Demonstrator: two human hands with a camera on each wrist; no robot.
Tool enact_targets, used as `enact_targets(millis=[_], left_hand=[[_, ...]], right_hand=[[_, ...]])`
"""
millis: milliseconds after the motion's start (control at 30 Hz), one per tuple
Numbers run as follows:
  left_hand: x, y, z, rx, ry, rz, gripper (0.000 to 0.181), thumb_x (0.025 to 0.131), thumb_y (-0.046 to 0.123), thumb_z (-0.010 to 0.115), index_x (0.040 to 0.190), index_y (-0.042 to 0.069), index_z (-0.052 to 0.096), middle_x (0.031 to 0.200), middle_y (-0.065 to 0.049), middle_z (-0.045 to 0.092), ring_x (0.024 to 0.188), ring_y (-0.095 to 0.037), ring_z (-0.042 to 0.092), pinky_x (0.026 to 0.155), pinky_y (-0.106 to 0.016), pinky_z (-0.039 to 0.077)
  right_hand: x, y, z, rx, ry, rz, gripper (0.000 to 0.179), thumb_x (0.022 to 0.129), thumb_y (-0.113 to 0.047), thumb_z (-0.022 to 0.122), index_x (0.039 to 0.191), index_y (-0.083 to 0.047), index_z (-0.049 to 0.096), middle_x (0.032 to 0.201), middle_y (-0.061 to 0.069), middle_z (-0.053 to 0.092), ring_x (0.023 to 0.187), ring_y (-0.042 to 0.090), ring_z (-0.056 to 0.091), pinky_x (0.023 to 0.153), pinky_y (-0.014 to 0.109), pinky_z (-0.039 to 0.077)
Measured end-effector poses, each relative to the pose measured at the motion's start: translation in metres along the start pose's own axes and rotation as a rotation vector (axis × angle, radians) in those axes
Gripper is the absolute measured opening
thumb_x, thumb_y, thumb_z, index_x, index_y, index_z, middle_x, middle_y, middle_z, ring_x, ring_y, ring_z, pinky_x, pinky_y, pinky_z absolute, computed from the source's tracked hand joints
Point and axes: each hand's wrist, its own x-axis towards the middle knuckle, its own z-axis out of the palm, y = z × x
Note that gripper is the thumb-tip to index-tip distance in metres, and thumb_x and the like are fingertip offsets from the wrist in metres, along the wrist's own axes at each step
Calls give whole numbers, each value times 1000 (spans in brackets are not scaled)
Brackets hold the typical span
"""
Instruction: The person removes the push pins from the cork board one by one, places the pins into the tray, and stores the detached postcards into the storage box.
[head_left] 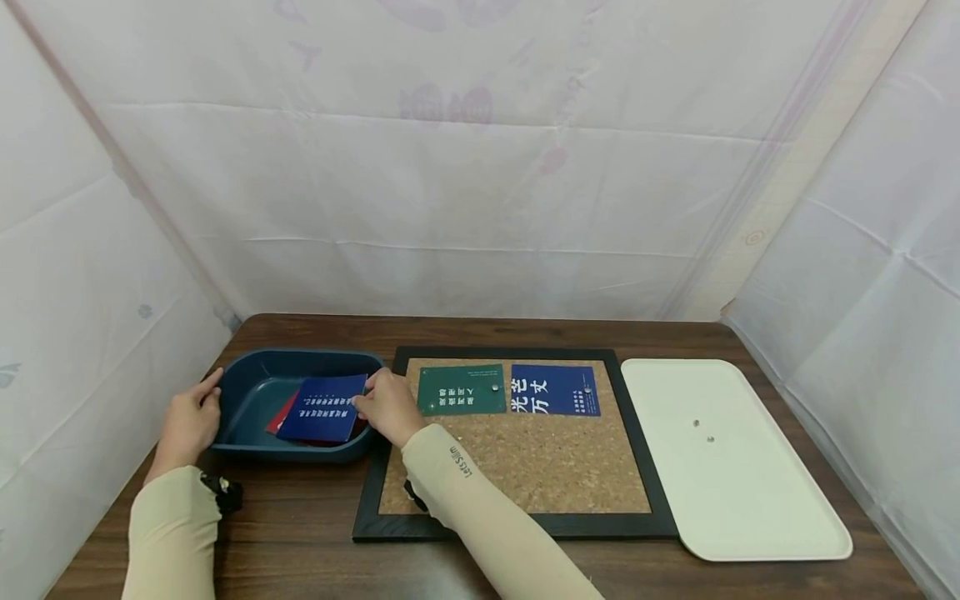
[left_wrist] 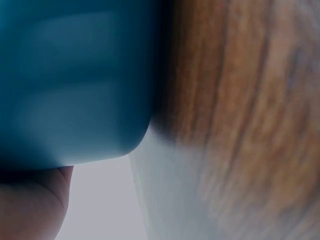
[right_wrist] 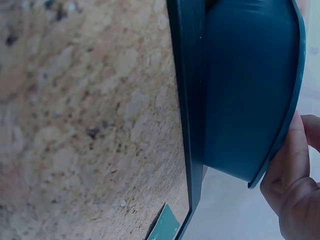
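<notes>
Worktop (head_left: 300, 517), left of frame: left hand (head_left: 186, 425) grips bin (head_left: 247, 404); right hand (head_left: 392, 408) pinches blue card (head_left: 322, 404) inside. Apparent step: pick-up; next move likely requires lifting clear.

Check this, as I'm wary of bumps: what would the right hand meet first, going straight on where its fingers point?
The right hand would first meet the blue card its fingertips seem to pinch in the basin; beyond, probably the basin's opposite wall, though depth is unclear.
</notes>
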Motion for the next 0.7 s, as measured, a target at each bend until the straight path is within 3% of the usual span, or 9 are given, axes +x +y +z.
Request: enact_targets(millis=[200, 333, 500, 700], left_hand=[[0, 0, 1, 3, -5, -9, 47, 104, 17, 27, 148, 1, 31, 118, -39, 48, 48, -19, 38, 50, -30, 35], [1, 0, 1, 0, -3, -13, 47, 104, 17, 28, 148, 1, 31, 113, -38, 49, 48, -19, 38, 50, -30, 35], [0, 0, 1, -6, -6, -21, 47, 104, 18, 27, 148, 2, 31, 110, -37, 50, 47, -19, 38, 49, -31, 35], [1, -1, 0, -13, -18, -25, 47, 105, 18, 26, 149, 2, 29, 122, -40, 46, 48, -19, 39, 49, -30, 35]], right_hand=[[0, 0, 0, 34, -2, 16, 27, 92, -17, 66, 114, -4, 56, 71, 1, 66, 58, 6, 60, 53, 18, 48], [1, 0, 1, 49, -1, 30, 31, 92, -16, 66, 117, -3, 55, 71, 1, 66, 57, 7, 60, 53, 20, 49], [3, 2, 2, 57, -4, 35, 25, 91, -16, 67, 110, -4, 56, 72, 1, 66, 57, 6, 61, 53, 19, 50], [3, 3, 2, 85, -10, 37, 21, 91, -16, 67, 105, -5, 57, 75, 2, 65, 60, 6, 62, 53, 18, 51]])
